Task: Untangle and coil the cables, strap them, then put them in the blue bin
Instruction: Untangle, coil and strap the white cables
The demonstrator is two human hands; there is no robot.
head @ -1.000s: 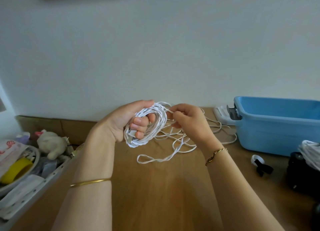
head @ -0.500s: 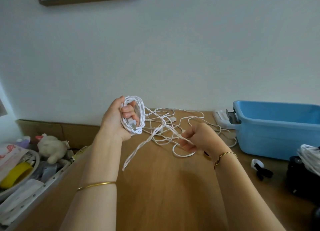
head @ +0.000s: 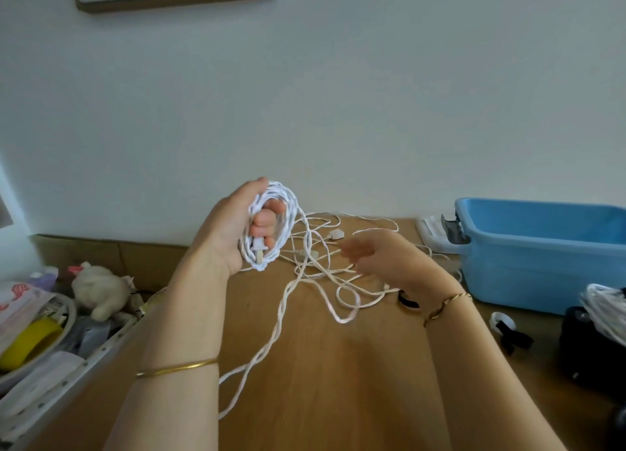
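— What's in the containers?

— The blue bin [head: 542, 257] sits at the far right of the table [head: 338, 399]. From here only its blue inner wall shows. Off the table's left edge, a round bowl [head: 69, 310] holds a yellow tape roll [head: 30, 342], with a soft toy [head: 98, 288] just beyond it.

— And the cable [head: 291, 210]?

— White and twisted like rope. Part of it is wound into a tight coil [head: 262, 264]. The left hand [head: 230, 227] grips that coil above the table, fingers curled through the loops. A small plug [head: 259, 247] lies against those fingers inside the coil.

— The rest?

— One twisted tail [head: 281, 310] hangs from the coil toward the near edge. The remainder sprawls in a loose tangle [head: 342, 283] on the wood, between the coil and the bin.

— The right hand [head: 382, 257]?

— It hovers over that tangle, blurred. Its fingers look slack, but I cannot tell whether a strand is caught between them. A black strap [head: 410, 303] lies just beside its wrist.
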